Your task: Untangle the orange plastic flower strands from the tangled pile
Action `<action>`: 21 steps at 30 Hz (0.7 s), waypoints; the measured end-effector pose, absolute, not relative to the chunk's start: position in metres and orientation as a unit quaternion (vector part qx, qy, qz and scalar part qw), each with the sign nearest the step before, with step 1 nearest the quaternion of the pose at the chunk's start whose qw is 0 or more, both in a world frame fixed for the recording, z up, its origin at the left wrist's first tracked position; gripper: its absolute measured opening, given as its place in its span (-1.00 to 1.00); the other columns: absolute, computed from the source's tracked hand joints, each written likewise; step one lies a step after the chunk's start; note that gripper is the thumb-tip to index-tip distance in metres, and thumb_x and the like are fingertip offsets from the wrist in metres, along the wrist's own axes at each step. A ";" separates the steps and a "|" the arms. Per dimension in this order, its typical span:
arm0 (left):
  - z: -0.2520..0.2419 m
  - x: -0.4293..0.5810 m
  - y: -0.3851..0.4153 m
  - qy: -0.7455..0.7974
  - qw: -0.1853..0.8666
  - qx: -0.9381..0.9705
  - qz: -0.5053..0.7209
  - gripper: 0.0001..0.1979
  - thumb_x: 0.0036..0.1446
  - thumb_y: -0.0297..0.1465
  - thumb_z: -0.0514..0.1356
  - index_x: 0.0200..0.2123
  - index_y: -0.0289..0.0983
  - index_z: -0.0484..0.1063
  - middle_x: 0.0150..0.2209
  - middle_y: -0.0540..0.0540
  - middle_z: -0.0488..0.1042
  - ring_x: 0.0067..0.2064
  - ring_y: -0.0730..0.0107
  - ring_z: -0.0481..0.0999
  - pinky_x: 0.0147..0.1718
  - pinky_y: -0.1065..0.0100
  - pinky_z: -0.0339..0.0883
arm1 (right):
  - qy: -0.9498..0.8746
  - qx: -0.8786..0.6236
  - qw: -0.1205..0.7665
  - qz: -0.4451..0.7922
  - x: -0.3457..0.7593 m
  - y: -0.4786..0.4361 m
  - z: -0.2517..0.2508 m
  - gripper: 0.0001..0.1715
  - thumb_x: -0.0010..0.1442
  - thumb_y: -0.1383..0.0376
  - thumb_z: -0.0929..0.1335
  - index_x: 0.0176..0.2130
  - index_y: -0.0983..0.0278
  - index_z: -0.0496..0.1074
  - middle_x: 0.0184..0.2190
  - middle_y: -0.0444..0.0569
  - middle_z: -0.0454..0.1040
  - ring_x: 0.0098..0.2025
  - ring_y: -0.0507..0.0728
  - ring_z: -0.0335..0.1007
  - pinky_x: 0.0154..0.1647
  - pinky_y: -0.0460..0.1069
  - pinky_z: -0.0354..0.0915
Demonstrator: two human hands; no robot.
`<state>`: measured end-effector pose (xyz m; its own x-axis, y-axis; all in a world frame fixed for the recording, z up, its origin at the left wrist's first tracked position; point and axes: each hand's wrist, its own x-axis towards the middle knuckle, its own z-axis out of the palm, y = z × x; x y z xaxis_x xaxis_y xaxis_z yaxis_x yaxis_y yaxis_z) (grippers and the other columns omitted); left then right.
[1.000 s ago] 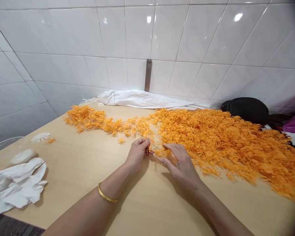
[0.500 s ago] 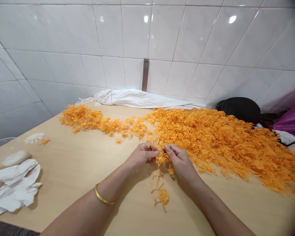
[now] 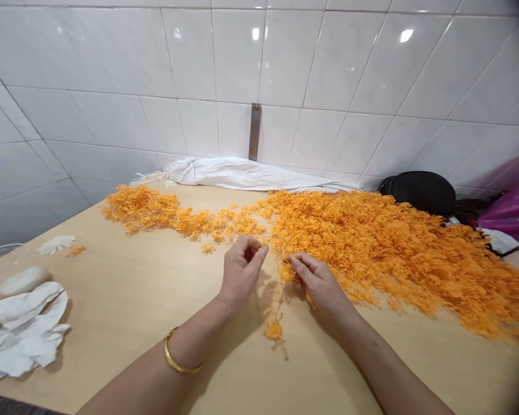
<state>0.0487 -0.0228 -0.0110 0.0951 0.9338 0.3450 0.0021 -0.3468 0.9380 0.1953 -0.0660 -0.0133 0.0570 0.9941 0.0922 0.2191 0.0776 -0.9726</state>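
Note:
A strand of small orange artificial flowers [image 3: 274, 329] hangs below my right hand [image 3: 324, 288], down towards the bare table. Thumb and forefinger of that hand pinch its upper part. My left hand [image 3: 241, 271], with a gold bangle [image 3: 177, 357] on the wrist, is closed in a pinch a little to the left and higher. A thin orange bit shows at its fingertips, seemingly part of the same strand. Just behind both hands lies a large heap of the same orange flowers [image 3: 372, 248], which stretches away to the right.
A thinner orange row [image 3: 142, 207] runs left from the heap. On the left of the table [image 3: 134, 300] are a white flower-shaped piece [image 3: 57, 244], a white rounded object [image 3: 25, 280] and crumpled white cloth [image 3: 26, 328]. A black case [image 3: 419, 193] and purple bag [image 3: 508, 207] stand back right.
My left hand has moved up and away from my right hand, turning so its back shows more. The dangling strand has swung slightly left and up. The right hand stays nearly in place.

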 end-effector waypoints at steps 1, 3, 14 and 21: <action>-0.008 0.048 -0.024 0.366 0.393 0.640 0.550 -0.91 -0.03 -0.38 0.11 -0.51 -0.27 0.33 -0.54 0.02 0.27 -0.49 0.53 0.23 -0.48 0.46 0.13 | -0.551 -0.542 0.479 0.415 0.195 -0.066 -0.014 -0.61 0.10 0.03 0.21 -0.45 0.30 0.31 -0.59 -0.18 0.14 -0.58 -0.05 0.03 -0.62 -0.13 0.06; -0.004 0.047 -0.027 0.315 0.383 0.698 0.516 -0.87 0.01 -0.42 0.06 -0.44 -0.25 0.41 -0.42 -0.06 0.36 -0.38 0.44 0.30 -0.36 0.42 0.18 | -0.553 -0.534 0.471 0.432 0.195 -0.066 -0.015 -0.60 0.11 0.02 0.19 -0.46 0.30 0.30 -0.60 -0.19 0.11 -0.59 -0.05 0.02 -0.63 -0.13 0.06; -0.021 0.050 -0.023 0.274 0.425 0.782 0.364 -0.79 -0.16 -0.61 0.05 -0.64 -0.26 0.41 -0.56 -0.04 0.26 -0.49 0.46 0.21 -0.49 0.43 0.04 | -0.493 -0.520 0.518 0.467 0.197 -0.062 -0.015 -0.76 0.08 0.14 0.26 -0.37 0.29 0.30 -0.61 -0.21 0.18 -0.61 -0.07 0.04 -0.62 -0.15 0.04; -0.018 0.051 -0.022 0.392 0.519 0.655 0.384 -0.77 -0.18 -0.59 0.03 -0.78 -0.29 0.19 -0.72 0.04 0.11 -0.65 0.56 0.13 -0.63 0.44 -0.03 | -0.536 -0.595 0.577 0.159 0.199 -0.070 -0.006 -0.79 0.13 0.18 0.21 -0.39 0.27 0.29 -0.42 -0.07 0.31 -0.38 0.05 0.20 -0.37 -0.05 0.14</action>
<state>0.0506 -0.0215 -0.0183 0.3979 0.9124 0.0960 0.1152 -0.1534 0.9814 0.1989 -0.0699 -0.0059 0.3745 0.8218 0.4295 0.4540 0.2414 -0.8577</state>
